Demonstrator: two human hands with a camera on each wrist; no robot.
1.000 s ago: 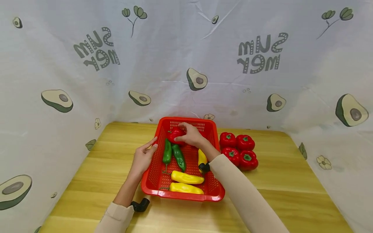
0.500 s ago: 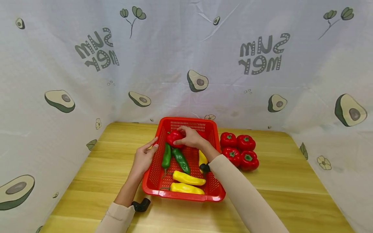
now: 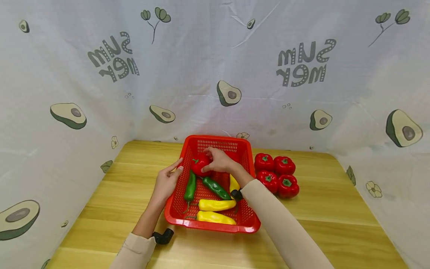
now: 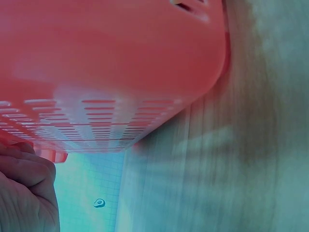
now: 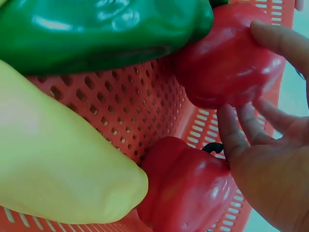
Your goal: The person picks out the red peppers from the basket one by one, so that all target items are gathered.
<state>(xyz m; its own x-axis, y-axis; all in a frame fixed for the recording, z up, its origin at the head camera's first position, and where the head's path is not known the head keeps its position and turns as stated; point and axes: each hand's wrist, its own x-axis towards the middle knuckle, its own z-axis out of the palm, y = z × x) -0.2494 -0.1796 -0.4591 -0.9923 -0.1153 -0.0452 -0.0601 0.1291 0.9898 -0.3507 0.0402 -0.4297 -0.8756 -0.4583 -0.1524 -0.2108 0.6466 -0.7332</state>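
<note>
My right hand (image 3: 220,160) reaches into the red plastic basket (image 3: 211,228) and grips a red bell pepper (image 3: 199,164) near the far left corner, thumb on one side and fingers on the other. My left hand (image 3: 165,183) holds the basket's left rim; its curled fingers show in the left wrist view. Two long green peppers (image 3: 216,188) lie just nearer than the gripped pepper. Nearer still lie two yellow peppers (image 3: 216,205), with a third yellow pepper (image 3: 234,182) partly under the right wrist. The right wrist view shows a second red bell pepper (image 5: 188,188) below the hand.
Several red bell peppers (image 3: 288,185) stand grouped on the wooden table (image 3: 322,209), close to the basket's right side. A light curtain (image 3: 198,56) printed with avocados hangs behind the table and along both sides.
The gripped red bell pepper has shifted slightly left and nearer, and its stem has turned into view. One green pepper has swung toward the lower right. The left hand stays at the rim.
</note>
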